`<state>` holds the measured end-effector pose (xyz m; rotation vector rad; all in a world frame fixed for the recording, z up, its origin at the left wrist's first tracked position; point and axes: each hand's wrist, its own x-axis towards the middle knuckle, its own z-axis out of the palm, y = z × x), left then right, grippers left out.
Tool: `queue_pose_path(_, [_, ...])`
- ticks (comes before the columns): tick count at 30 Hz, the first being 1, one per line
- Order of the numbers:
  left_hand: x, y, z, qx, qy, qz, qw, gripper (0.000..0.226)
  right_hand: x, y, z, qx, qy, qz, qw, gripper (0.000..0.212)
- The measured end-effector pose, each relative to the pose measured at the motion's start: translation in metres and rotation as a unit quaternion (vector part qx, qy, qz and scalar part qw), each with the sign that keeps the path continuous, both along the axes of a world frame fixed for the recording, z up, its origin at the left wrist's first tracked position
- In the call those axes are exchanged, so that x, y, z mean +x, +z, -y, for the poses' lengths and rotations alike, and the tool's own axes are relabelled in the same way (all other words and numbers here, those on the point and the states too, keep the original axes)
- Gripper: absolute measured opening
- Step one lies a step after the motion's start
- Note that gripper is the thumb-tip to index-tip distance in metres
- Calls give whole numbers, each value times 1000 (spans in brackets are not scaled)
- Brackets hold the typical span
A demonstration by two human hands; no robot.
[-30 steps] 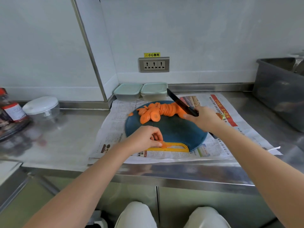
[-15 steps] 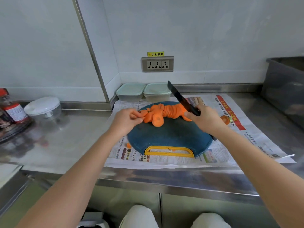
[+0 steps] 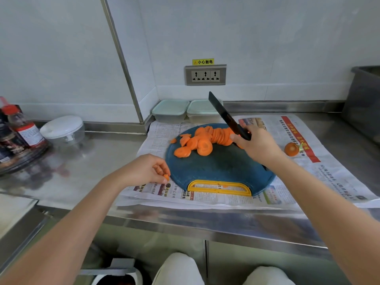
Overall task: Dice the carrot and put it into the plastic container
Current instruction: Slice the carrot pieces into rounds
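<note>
A pile of orange carrot slices [image 3: 202,140] lies on the far half of a round blue cutting board [image 3: 218,169] with a yellow handle. My right hand [image 3: 254,146] grips a black knife [image 3: 226,116], its blade raised and tilted up over the slices. My left hand [image 3: 147,170] is on the newspaper just left of the board and pinches a small carrot piece [image 3: 166,177]. Two lidded pale-green plastic containers [image 3: 170,110] [image 3: 200,111] stand side by side behind the board against the wall.
Newspaper [image 3: 308,161] covers the steel counter under the board. A carrot end [image 3: 291,149] lies on it at the right. A lidded clear bowl [image 3: 62,128] and bottles [image 3: 22,128] stand at the left. A grey bin [image 3: 364,101] is at the far right.
My left hand came back from the slice pile to the newspaper left of the board and now pinches a small carrot piece that lay there. The knife stays raised.
</note>
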<state>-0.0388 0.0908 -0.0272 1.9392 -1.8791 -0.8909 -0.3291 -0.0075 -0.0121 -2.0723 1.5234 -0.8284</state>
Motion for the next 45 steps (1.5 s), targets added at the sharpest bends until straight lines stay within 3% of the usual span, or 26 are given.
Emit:
queue_pose_path(5, [0, -2, 28, -112, 79, 4, 991, 9, 2, -3, 10, -3, -6, -12, 1000, 36])
queue_pose_path(10, [0, -3, 65, -121, 86, 28, 989, 10, 9, -3, 22, 1, -1, 1, 1000, 47])
queue_pose_path(13, [0, 2, 90, -153, 107, 42, 981, 29, 15, -2, 30, -18, 3, -2, 1000, 33])
queue_pose_path(17, [-5, 5, 116, -56, -17, 42, 997, 80, 20, -1, 39, -34, 6, -6, 999, 28])
queue_pose_path(19, [-4, 3, 125, -18, -63, 47, 997, 88, 19, -2, 41, -37, 13, -6, 999, 27])
queue_pose_path(26, [11, 1, 141, -23, -40, 13, 999, 52, 14, -10, 45, -30, 23, -15, 999, 25])
queue_pose_path(34, [-6, 0, 146, -32, -64, 42, 997, 35, 12, -12, 48, -32, 15, -10, 999, 38])
queue_pose_path(40, [-11, 0, 143, -51, -63, 72, 994, 31, 9, -13, 44, -41, 12, -11, 999, 48])
queue_pose_path(45, [-19, 4, 138, -78, -61, 99, 990, 39, 8, -10, 41, -38, 15, -18, 999, 42])
